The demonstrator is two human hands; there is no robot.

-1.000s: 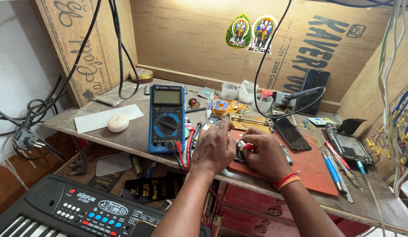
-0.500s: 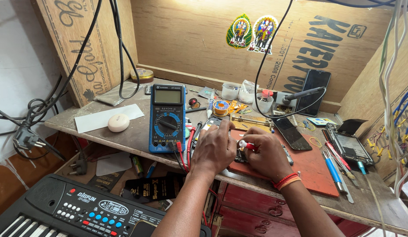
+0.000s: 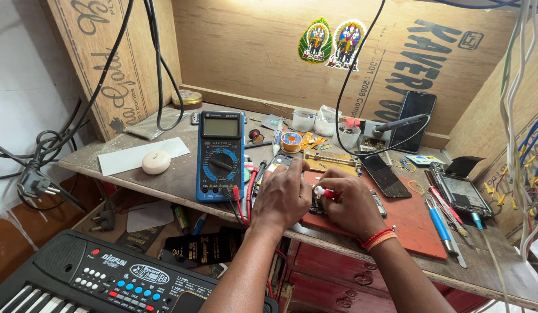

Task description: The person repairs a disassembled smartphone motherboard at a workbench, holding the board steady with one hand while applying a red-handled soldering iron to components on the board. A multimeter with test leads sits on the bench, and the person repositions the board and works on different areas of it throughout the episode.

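Hands unmoved: left hand (image 3: 289, 194), right hand (image 3: 350, 203) near bench edge (image 3: 182, 200).

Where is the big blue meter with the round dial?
In the head view, the blue multimeter lies flat on the wooden workbench, just left of the left hand, with a white oval object further left.

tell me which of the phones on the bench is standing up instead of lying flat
The dark phone leaning upright against the wooden back wall. The other dark phone lies flat at the red mat's edge, and the opened phone lies flat farther right.
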